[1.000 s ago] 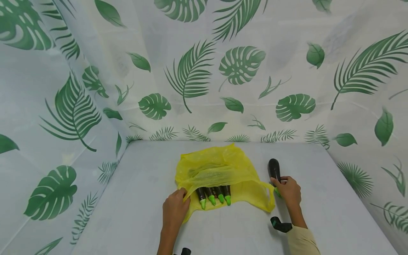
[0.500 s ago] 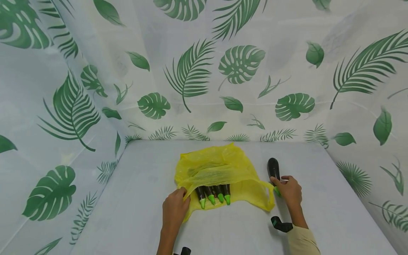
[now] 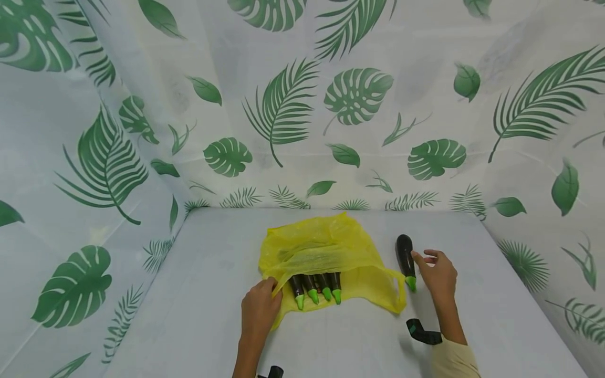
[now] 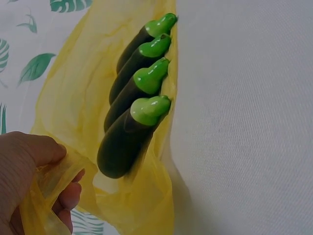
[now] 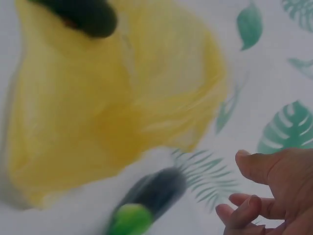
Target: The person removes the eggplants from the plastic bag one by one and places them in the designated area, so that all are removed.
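A yellow plastic bag (image 3: 321, 247) lies on the table with several dark eggplants (image 3: 309, 287) inside, their green stem ends pointing out of its mouth. My left hand (image 3: 259, 310) pinches the bag's left handle between thumb and fingers; the left wrist view shows the thin yellow film (image 4: 58, 181) running through the grip. To the right of the bag a single eggplant (image 3: 405, 257) rests on the table, green cap toward me. Beside it is my right hand (image 3: 438, 273), fingers loosely bent and holding nothing. In the right wrist view a gap separates this hand (image 5: 283, 191) from the blurred eggplant (image 5: 161, 191).
White cloth covers the table (image 3: 198, 294). A leaf-printed curtain (image 3: 302, 105) rises behind it and along both sides. The bag's loose right handle (image 3: 399, 296) lies close to the single eggplant's green cap. Black camera mounts (image 3: 423, 333) stick out from the wrists.
My right hand has let go of the single eggplant and moved slightly right, its fingers spreading. That eggplant stays in place. The left hand keeps its grip on the bag handle.
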Demonstrator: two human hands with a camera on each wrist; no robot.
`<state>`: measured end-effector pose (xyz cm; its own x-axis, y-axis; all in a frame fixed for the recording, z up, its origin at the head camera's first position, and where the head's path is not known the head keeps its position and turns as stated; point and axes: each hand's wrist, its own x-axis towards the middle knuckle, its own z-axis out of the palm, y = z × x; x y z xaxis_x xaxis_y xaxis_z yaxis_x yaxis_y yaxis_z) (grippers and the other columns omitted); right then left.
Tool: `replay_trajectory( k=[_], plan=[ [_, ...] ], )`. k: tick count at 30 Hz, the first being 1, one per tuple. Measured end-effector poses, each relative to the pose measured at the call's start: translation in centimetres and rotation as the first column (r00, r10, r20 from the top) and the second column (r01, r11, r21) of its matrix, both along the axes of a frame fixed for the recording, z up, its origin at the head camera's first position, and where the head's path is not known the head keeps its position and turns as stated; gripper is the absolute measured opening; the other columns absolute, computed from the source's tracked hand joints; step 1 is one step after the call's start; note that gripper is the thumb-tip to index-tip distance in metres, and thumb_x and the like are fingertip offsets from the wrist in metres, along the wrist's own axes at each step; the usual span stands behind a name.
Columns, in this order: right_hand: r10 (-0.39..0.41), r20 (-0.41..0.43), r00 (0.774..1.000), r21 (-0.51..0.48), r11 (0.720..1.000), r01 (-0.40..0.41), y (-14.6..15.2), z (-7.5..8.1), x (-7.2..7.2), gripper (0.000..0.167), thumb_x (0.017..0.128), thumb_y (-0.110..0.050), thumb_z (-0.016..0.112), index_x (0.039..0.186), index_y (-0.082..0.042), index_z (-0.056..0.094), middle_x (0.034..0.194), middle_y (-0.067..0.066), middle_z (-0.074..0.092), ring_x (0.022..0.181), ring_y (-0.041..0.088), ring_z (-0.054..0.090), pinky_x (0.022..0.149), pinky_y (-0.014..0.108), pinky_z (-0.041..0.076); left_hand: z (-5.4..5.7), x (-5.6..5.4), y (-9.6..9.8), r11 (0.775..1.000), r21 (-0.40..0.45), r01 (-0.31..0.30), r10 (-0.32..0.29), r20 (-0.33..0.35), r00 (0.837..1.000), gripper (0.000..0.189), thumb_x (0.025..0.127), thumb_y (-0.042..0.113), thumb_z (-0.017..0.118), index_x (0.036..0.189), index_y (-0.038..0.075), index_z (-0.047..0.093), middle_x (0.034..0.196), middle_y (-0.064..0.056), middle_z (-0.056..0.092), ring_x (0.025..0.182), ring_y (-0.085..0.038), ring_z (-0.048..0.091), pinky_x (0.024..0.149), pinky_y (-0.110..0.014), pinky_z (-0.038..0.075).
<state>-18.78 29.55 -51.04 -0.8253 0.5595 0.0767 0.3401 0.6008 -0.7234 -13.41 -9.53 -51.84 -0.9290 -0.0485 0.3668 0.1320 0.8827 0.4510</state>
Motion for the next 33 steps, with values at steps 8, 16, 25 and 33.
replay_trajectory(
  k=[8,16,25,33],
  plan=[
    [0.085,-0.189,0.978,-0.083,0.991,-0.103,-3.0,6.2,1.7,0.045,0.096,-0.041,0.056,0.122,-0.005,0.063,0.117,0.017,0.063,0.094,0.023,0.056,0.071,0.024,0.045,0.0,-0.1,-0.1,1.0,0.001,-0.003,0.003,0.01,1.0,0.007,0.082,0.014,0.072,0.088,0.01,0.069,0.075,-0.002,0.068,0.058,-0.01,0.053,0.055,-0.028,0.047],
    [0.334,-0.288,0.898,-0.136,0.913,-0.384,-6.8,8.2,4.2,0.035,0.096,-0.033,0.059,0.119,-0.007,0.065,0.112,0.005,0.063,0.084,-0.005,0.059,0.072,0.008,0.046,0.0,0.1,-0.1,1.0,0.012,-0.002,0.002,-0.002,1.0,0.005,0.081,0.013,0.071,0.086,0.011,0.069,0.074,-0.001,0.068,0.058,-0.01,0.055,0.054,-0.028,0.046],
    [0.69,-0.316,0.651,-0.116,0.653,-0.748,-9.2,6.5,5.3,0.02,0.097,-0.016,0.059,0.116,-0.011,0.065,0.108,0.009,0.065,0.09,0.003,0.066,0.075,0.023,0.055,-0.2,0.2,-0.1,1.0,-0.004,0.015,-0.015,-0.066,0.998,0.008,0.08,0.011,0.074,0.084,0.011,0.067,0.072,-0.002,0.067,0.057,-0.014,0.059,0.051,-0.029,0.045],
    [0.905,-0.104,0.412,-0.314,0.363,-0.877,-10.2,3.7,5.4,0.033,0.099,-0.023,0.056,0.124,-0.003,0.06,0.118,0.023,0.063,0.063,0.013,0.059,0.058,0.033,0.052,-0.2,0.2,0.1,1.0,0.006,0.014,-0.014,-0.053,0.999,0.008,0.08,0.011,0.074,0.084,0.011,0.067,0.071,-0.001,0.067,0.057,-0.012,0.057,0.052,-0.028,0.045]
  ],
)
